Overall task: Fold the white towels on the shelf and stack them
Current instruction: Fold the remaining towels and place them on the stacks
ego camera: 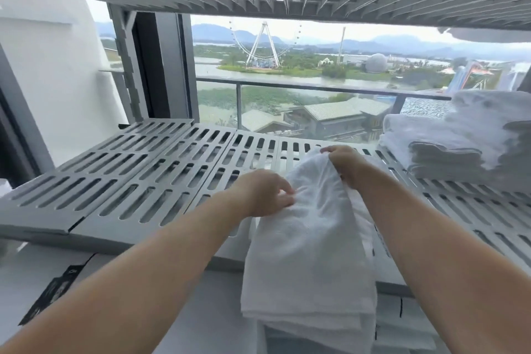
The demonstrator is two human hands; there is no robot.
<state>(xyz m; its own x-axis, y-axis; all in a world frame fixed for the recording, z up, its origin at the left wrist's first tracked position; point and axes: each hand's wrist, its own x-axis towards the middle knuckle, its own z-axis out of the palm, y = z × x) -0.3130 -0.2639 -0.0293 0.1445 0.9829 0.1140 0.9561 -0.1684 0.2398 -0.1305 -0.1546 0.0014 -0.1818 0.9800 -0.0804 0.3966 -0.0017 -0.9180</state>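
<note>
A long white terry towel [310,253] lies over the near edge of the grey slotted plastic shelf [129,181]. Its top end sits on the shelf between the two hands and the rest hangs down towards the viewer. A stack of folded white towels [465,144] stands on the far right of the same shelf, well apart from the hands.

The stack is cut off by the right edge of the view. The hanging towel's lowest layers run out at the bottom edge. The right fingertips are buried in cloth.

The left hand [263,192] pinches the towel's left edge with curled fingers. The right hand [346,165] clutches the bunched top end, raised slightly above the shelf.
</note>
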